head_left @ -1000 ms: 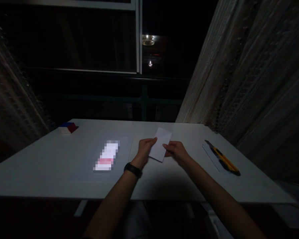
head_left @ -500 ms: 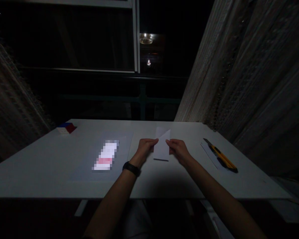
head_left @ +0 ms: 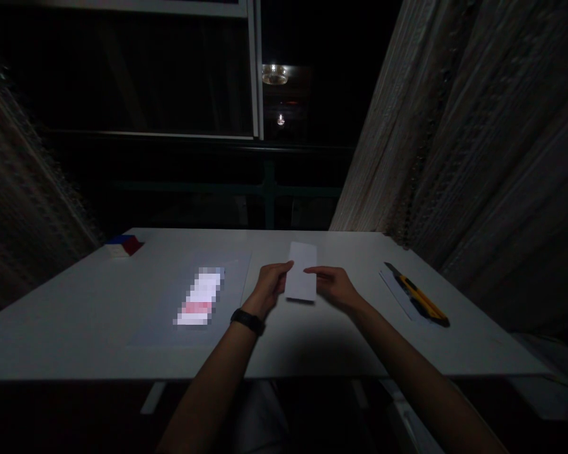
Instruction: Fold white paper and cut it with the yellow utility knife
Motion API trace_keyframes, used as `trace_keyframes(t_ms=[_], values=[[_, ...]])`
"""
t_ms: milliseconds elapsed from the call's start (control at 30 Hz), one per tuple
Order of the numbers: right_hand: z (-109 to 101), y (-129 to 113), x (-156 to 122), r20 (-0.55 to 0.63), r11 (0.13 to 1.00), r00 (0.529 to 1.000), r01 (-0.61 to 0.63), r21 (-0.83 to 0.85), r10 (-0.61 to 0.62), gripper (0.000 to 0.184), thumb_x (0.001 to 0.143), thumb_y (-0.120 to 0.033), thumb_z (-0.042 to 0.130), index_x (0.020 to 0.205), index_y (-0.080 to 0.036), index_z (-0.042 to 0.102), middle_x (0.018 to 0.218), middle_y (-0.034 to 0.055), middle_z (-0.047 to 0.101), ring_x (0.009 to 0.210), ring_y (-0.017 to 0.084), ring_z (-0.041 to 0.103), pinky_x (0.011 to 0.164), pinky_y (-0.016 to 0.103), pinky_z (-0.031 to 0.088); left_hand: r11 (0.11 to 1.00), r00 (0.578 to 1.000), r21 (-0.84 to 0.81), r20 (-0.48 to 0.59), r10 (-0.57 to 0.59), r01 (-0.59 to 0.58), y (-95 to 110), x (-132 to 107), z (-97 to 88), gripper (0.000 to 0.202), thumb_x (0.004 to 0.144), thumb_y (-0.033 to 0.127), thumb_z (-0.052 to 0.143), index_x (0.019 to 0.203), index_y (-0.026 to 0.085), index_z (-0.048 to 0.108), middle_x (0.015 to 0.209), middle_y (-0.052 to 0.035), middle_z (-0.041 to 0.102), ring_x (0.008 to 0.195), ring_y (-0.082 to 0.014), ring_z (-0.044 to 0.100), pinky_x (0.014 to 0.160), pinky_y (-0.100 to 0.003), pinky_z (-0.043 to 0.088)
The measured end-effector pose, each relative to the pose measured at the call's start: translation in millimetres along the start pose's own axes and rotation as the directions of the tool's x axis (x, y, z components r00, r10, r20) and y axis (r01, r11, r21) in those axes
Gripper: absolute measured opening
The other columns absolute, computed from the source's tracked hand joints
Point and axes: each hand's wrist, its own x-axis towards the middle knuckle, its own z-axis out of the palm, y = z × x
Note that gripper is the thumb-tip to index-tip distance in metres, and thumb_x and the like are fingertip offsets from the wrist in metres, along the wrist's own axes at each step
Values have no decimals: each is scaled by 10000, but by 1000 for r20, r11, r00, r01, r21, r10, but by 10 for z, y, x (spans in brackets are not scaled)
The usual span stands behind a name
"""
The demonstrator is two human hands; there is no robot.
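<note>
A folded piece of white paper (head_left: 301,277) is held between my two hands, just above the table. My left hand (head_left: 269,284), with a black band on its wrist, pinches the paper's left edge, thumb on top. My right hand (head_left: 337,287) grips the right edge, its thumb lying across the paper's face and the other fingers behind it. The paper's upper face looks flat, with no diagonal flap showing. What the fingers do underneath is hidden.
A white table (head_left: 341,340) spreads below. On its left lie a blurred-out lit phone (head_left: 201,296) on a paper sheet (head_left: 239,268) and a colored cube (head_left: 123,246). A yellow utility knife (head_left: 419,296) rests over white paper (head_left: 395,293) at right. Curtains (head_left: 407,126) hang beside a dark window.
The diagonal flap seen on the paper's top is no longer visible; the face now looks plain. The paper sits slightly further left, and my right thumb reaches further across it.
</note>
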Motion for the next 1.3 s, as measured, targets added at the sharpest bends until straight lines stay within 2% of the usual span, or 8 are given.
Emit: trace_keyframes(t_ms=[200, 367, 467, 667, 867, 1067, 1200, 1300], values=[[-39, 1, 17, -51, 999, 999, -11, -36, 9, 290, 483, -267, 790, 746, -159, 734, 774, 80, 727, 725, 229, 680, 739, 378, 529, 1000, 992, 22, 129, -17, 15, 0, -18, 15, 289, 601, 324, 780, 725, 87, 669, 637, -50, 643, 528, -113, 576, 475, -210, 427], [-27, 12, -11, 115, 993, 993, 8, -115, 5, 430, 550, -289, 770, 960, -169, 723, 884, 81, 728, 805, 237, 680, 826, 426, 509, 999, 996, 45, 87, -22, 18, -13, -33, 25, 264, 572, 289, 796, 675, 92, 653, 582, -30, 621, 483, -96, 550, 468, -204, 426], [-7, 13, -22, 156, 985, 988, 19, -173, 9, 362, 565, -298, 762, 907, -180, 739, 894, 76, 729, 841, 243, 672, 837, 422, 504, 997, 992, 51, 110, -60, 55, -17, -24, 16, 256, 571, 281, 792, 673, 92, 652, 611, -50, 638, 506, -111, 573, 473, -208, 439], [-40, 41, -7, 97, 992, 987, -124, -31, 126, 349, 602, -391, 761, 835, -131, 743, 664, 85, 709, 594, 179, 657, 564, 293, 523, 997, 988, 59, 143, -53, 45, -22, -13, 5, 235, 543, 228, 800, 690, 104, 667, 645, -53, 648, 580, -126, 607, 545, -215, 479], [0, 77, 12, -69, 977, 982, -165, 138, 176, 376, 591, -463, 771, 708, -108, 734, 673, 97, 708, 593, 175, 654, 588, 281, 534, 986, 984, 166, 175, -26, -3, -55, -7, 17, 254, 569, 225, 765, 782, 105, 699, 714, -54, 666, 614, -124, 621, 575, -205, 487], [27, 59, 6, -114, 976, 977, -162, 142, 179, 378, 543, -448, 801, 627, -91, 712, 617, 80, 684, 570, 182, 634, 602, 315, 534, 986, 984, 69, 107, 141, -149, -62, 14, 53, 525, 633, 313, 757, 1110, 126, 641, 860, -86, 697, 711, -170, 644, 646, -288, 525], [14, 73, 16, -145, 991, 981, -119, 68, 128, 397, 554, -467, 785, 642, -88, 704, 610, 62, 671, 555, 164, 608, 581, 296, 505, 969, 972, 110, 106, 210, -221, -114, 46, 50, 414, 639, 289, 751, 990, 77, 697, 876, -110, 711, 738, -185, 650, 705, -297, 521], [15, 73, 25, -194, 996, 977, -78, 53, 87, 402, 558, -472, 779, 691, -101, 697, 616, 36, 662, 547, 147, 591, 559, 273, 491, 955, 962, 149, 135, 239, -258, -141, 54, 54, 393, 692, 289, 703, 1026, 82, 688, 945, -118, 710, 786, -205, 657, 723, -315, 524]])
